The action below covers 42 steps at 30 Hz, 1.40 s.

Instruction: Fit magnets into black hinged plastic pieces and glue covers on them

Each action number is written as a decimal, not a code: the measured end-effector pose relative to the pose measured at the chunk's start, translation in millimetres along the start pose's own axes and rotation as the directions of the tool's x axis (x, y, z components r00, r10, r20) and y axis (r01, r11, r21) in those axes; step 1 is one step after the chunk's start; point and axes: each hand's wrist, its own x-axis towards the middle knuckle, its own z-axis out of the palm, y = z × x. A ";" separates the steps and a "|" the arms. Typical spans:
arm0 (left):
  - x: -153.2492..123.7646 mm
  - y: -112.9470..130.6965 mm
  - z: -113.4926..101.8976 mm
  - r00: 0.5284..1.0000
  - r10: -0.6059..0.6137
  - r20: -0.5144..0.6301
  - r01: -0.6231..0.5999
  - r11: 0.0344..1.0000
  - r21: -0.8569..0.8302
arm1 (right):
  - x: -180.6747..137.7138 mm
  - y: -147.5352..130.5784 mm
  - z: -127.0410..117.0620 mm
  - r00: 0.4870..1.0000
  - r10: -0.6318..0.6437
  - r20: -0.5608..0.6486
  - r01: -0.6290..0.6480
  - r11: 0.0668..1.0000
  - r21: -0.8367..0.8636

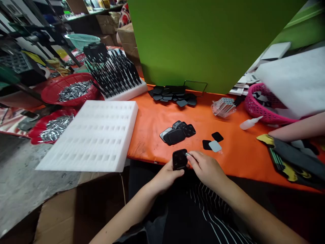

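Note:
My left hand (169, 174) is closed around a small black rectangular plate (179, 158) with rounded corners, held up at the table's front edge. In my right hand (204, 166), thumb and fingers pinch a short silvery metal piece (188, 154) against the plate's right side; its exact kind is too small to make out. Just beyond my hands lies a small pile of black rounded plates (177, 135) on the orange table cover (149, 142). To the right are two black square pads and a pale grey pad (215, 146).
A white foam block (91, 132) with rows of slots juts over the left edge. Behind it stand red baskets of metal pieces (76, 90) and a foam rack of black rods (116, 74). A green panel (203, 44) rises behind. At right are a squeeze bottle (250, 123), pink basket (269, 115) and another person's arm (299, 127).

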 end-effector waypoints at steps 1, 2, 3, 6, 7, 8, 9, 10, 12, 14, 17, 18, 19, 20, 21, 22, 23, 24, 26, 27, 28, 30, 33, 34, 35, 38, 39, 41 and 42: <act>-0.5 -2.0 2.6 1.000 0.012 -0.008 -0.012 0.999 0.040 | 0.4 -0.3 -1.9 1.000 -0.015 0.016 0.016 0.998 -0.057; -0.3 -3.0 5.0 0.999 0.030 -0.020 -0.029 0.996 0.080 | -0.1 -0.3 -3.7 0.999 -0.025 0.023 0.027 0.995 -0.091; 0.3 -3.4 7.1 0.998 0.050 -0.036 -0.046 0.993 0.107 | -1.3 -0.2 -5.4 0.999 -0.031 0.019 0.033 0.994 -0.100; 3.2 -2.4 10.0 0.994 0.080 -0.069 -0.077 0.996 0.048 | -5.8 0.0 -9.8 1.000 -0.015 -0.015 0.015 1.000 -0.014; 3.9 -2.0 10.1 0.996 0.069 -0.065 -0.069 0.998 -0.008 | -7.0 0.2 -10.5 1.000 -0.005 -0.015 0.006 0.999 0.038; 4.2 -1.6 10.2 0.997 0.049 -0.055 -0.052 0.996 -0.067 | -7.9 0.6 -10.5 1.000 0.011 -0.014 -0.009 0.995 0.097; 4.3 -1.1 10.4 0.999 0.024 -0.040 -0.029 0.993 -0.118 | -8.4 1.2 -9.6 0.999 0.041 -0.022 -0.037 0.986 0.161; 4.0 -0.6 11.0 1.000 -0.003 -0.023 -0.001 0.987 -0.160 | -8.4 2.0 -7.8 0.995 0.093 -0.044 -0.080 0.970 0.231; 3.0 0.7 13.4 0.999 -0.049 0.010 0.050 0.977 -0.207 | -7.7 3.9 -1.9 0.970 0.237 -0.060 -0.192 0.889 0.416; 2.1 1.6 16.9 0.998 -0.061 0.032 0.067 0.976 -0.205 | -6.7 5.6 5.0 0.945 0.325 0.045 -0.280 0.727 0.627; 1.3 2.1 20.6 1.000 -0.005 0.011 0.006 0.997 -0.079 | -6.6 6.6 11.3 0.934 0.313 0.173 -0.316 0.496 0.809; 0.7 2.4 20.3 0.999 0.038 -0.015 -0.038 0.999 0.000 | -6.9 6.8 11.7 0.932 0.326 0.155 -0.304 0.474 0.827; -0.1 3.1 19.2 0.994 0.099 -0.052 -0.094 0.991 0.099 | -7.4 7.1 11.5 0.929 0.349 0.121 -0.287 0.476 0.831; -1.1 4.4 17.2 0.979 0.182 -0.096 -0.157 0.962 0.221 | -7.8 7.4 10.7 0.926 0.367 0.088 -0.273 0.490 0.828; -2.4 6.3 14.4 0.949 0.283 -0.137 -0.219 0.907 0.361 | -8.1 7.7 9.5 0.925 0.375 0.066 -0.263 0.505 0.822; -3.7 8.6 11.2 0.905 0.394 -0.162 -0.266 0.819 0.508 | -8.3 7.9 8.3 0.924 0.378 0.054 -0.259 0.517 0.816; -4.9 11.4 7.9 0.851 0.500 -0.163 -0.290 0.705 0.647 | -8.5 7.9 7.0 0.924 0.379 0.049 -0.259 0.524 0.811; -5.9 14.3 4.7 0.798 0.587 -0.137 -0.294 0.578 0.762 | -8.6 7.5 5.7 0.924 0.379 0.045 -0.258 0.534 0.806; -6.8 19.7 -0.7 0.736 0.677 -0.032 -0.286 0.353 0.891 | -8.8 5.8 3.5 0.928 0.371 0.045 -0.264 0.566 0.781; -6.8 21.8 -2.6 0.727 0.686 0.027 -0.288 0.269 0.919 | -9.0 4.6 2.6 0.930 0.364 0.051 -0.271 0.586 0.763; -6.6 23.4 -3.9 0.723 0.686 0.082 -0.297 0.201 0.933 | -9.2 3.3 1.7 0.933 0.357 0.056 -0.277 0.608 0.744; -5.9 24.9 -5.4 0.720 0.674 0.167 -0.317 0.105 0.942 | -9.8 1.1 0.7 0.936 0.347 0.058 -0.282 0.641 0.714; -4.9 24.2 -5.5 0.714 0.667 0.213 -0.317 0.037 0.948 | -10.5 -0.5 0.6 0.941 0.337 0.035 -0.264 0.663 0.700; -4.6 23.6 -5.2 0.712 0.670 0.212 -0.311 0.029 0.950 | -10.6 -0.6 0.7 0.942 0.335 0.031 -0.261 0.670 0.695; -4.2 23.0 -4.8 0.710 0.672 0.208 -0.304 0.026 0.952 | -10.8 -0.7 0.8 0.943 0.332 0.030 -0.260 0.676 0.690; -2.8 21.3 -2.3 0.717 0.669 0.196 -0.288 0.029 0.957 | -11.3 -0.7 1.0 0.943 0.332 0.026 -0.263 0.696 0.668; -2.3 20.9 -1.2 0.724 0.662 0.194 -0.286 0.032 0.958 | -11.5 -0.6 1.1 0.943 0.333 0.025 -0.264 0.699 0.665; -1.8 20.2 0.9 0.744 0.641 0.188 -0.286 0.051 0.957 | -12.1 0.0 1.8 0.942 0.334 0.028 -0.267 0.696 0.666; -2.1 19.9 1.7 0.754 0.631 0.180 -0.285 0.069 0.956 | -12.4 0.7 2.3 0.942 0.335 0.031 -0.268 0.690 0.672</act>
